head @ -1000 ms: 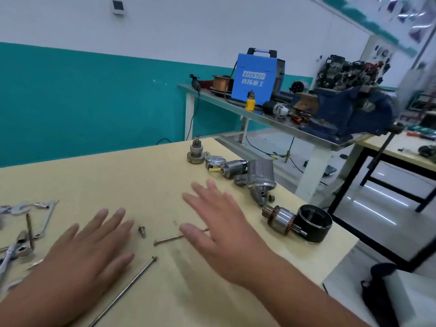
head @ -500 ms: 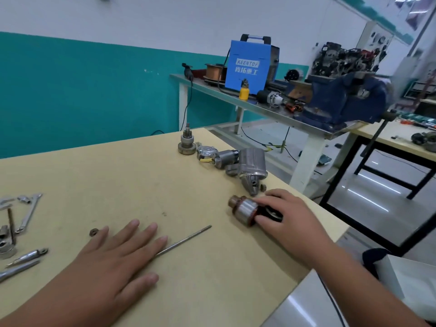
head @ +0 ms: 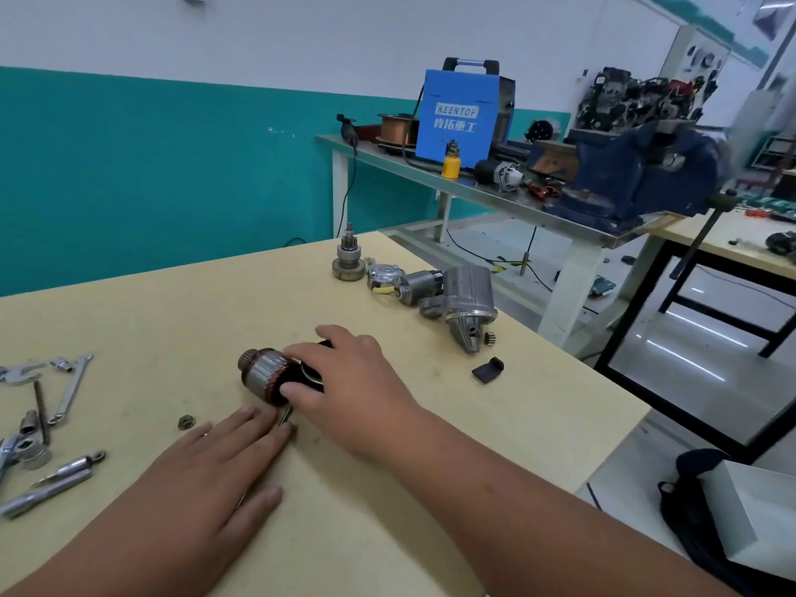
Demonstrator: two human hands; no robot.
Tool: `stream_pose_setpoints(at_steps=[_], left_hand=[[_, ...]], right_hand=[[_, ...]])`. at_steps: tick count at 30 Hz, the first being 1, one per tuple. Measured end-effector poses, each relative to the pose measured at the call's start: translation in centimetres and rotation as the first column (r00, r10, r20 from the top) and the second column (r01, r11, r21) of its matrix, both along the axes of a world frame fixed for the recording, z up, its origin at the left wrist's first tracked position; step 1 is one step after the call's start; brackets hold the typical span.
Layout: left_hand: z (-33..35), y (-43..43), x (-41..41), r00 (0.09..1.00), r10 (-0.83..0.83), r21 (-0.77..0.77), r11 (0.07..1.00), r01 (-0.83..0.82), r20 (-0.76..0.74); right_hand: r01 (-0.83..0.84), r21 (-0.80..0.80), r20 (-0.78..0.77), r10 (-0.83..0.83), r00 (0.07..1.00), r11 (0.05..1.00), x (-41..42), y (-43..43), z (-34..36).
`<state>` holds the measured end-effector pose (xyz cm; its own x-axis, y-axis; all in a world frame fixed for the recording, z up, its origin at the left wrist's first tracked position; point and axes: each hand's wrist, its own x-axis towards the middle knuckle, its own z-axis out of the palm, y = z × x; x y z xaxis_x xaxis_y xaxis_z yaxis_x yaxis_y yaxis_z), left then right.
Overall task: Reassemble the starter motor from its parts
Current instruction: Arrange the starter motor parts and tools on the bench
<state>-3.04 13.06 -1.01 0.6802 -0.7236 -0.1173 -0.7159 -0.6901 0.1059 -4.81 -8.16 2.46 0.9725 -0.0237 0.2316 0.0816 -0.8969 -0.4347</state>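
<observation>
Head view: right hand (head: 349, 389) fingers curl around armature (head: 262, 374); left hand (head: 215, 463) lies flat on table (head: 517, 424), fingers straight, close together.

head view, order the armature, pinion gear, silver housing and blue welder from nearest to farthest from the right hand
1. armature: gripped by the right hand, at its fingertips.
2. pinion gear, straight back, and silver housing, back and to the right: too close to call.
3. blue welder: far off, back right.
</observation>
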Motion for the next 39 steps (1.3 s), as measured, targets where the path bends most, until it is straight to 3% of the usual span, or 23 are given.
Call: stream_pose_setpoints(at_steps=[1, 3, 5, 6, 7, 9, 11, 13, 18, 23, 36, 39], left_hand=[[0.1, 0.0, 0.0, 1.0, 0.005, -0.004, 1.0, -0.005, -0.007], [0.3, 0.0, 0.0, 1.0, 0.002, 0.052, 0.999, -0.003, 0.011], [0.4, -0.1, 0.0, 1.0, -0.001, 0.098, 0.995, 0.0, 0.012], [0.5, -0.2, 0.0, 1.0, -0.002, 0.099, 0.995, 0.002, 0.001], [0.4, -0.1, -0.1, 1.0, -0.004, 0.089, 0.996, 0.004, -0.004], [0.6, -0.1, 0.0, 1.0, -0.004, 0.066, 0.998, 0.004, -0.004], [0.7, -0.2, -0.1, 1.0, -0.002, 0.071, 0.998, 0.002, -0.002], [0.7, -0.3, -0.1, 1.0, 0.003, 0.085, 0.996, -0.004, 0.005], [0.5, 0.0, -0.3, 1.0, 0.011, 0.068, 0.998, -0.012, 0.004], [0.2, 0.1, -0.2, 1.0, 0.008, 0.051, 0.999, -0.008, 0.015], [1.0, 0.0, -0.2, 0.995, -0.017, -0.008, 1.0, 0.018, 0.103], [1.8, 0.1, -0.5, 0.996, -0.052, 0.075, 0.996, 0.046, 0.075]], right_hand=[[-0.022, 0.059, 0.025, 0.021, 0.999, 0.998, -0.3, -0.3, 0.1], [0.007, 0.147, 0.231, -0.041, 0.972, 0.989, -1.3, -2.2, 0.6], [0.172, 0.257, 0.479, -0.28, 0.832, 0.951, -2.1, -5.8, 1.0], [0.271, 0.349, 0.513, -0.425, 0.746, 0.897, -2.3, -8.2, 1.1], [0.357, 0.443, 0.466, -0.552, 0.692, 0.822, -2.3, -10.4, 1.2], [0.48, 0.539, 0.22, -0.666, 0.713, 0.692, -2.0, -14.1, 0.9], [0.483, 0.581, 0.015, -0.602, 0.798, 0.655, -1.5, -16.2, 0.0], [0.462, 0.614, -0.044, -0.557, 0.83, 0.64, -1.0, -16.8, -0.7], [0.468, 0.477, -0.008, -0.529, 0.849, 0.744, 0.1, -16.7, -1.2], [0.399, 0.442, 0.004, -0.446, 0.895, 0.804, 0.8, -16.0, -1.4], [0.236, 0.43, -0.007, -0.258, 0.966, 0.871, 4.4, -9.9, -2.3], [0.181, 0.419, 0.006, -0.202, 0.979, 0.89, 5.6, -7.9, -2.3]])
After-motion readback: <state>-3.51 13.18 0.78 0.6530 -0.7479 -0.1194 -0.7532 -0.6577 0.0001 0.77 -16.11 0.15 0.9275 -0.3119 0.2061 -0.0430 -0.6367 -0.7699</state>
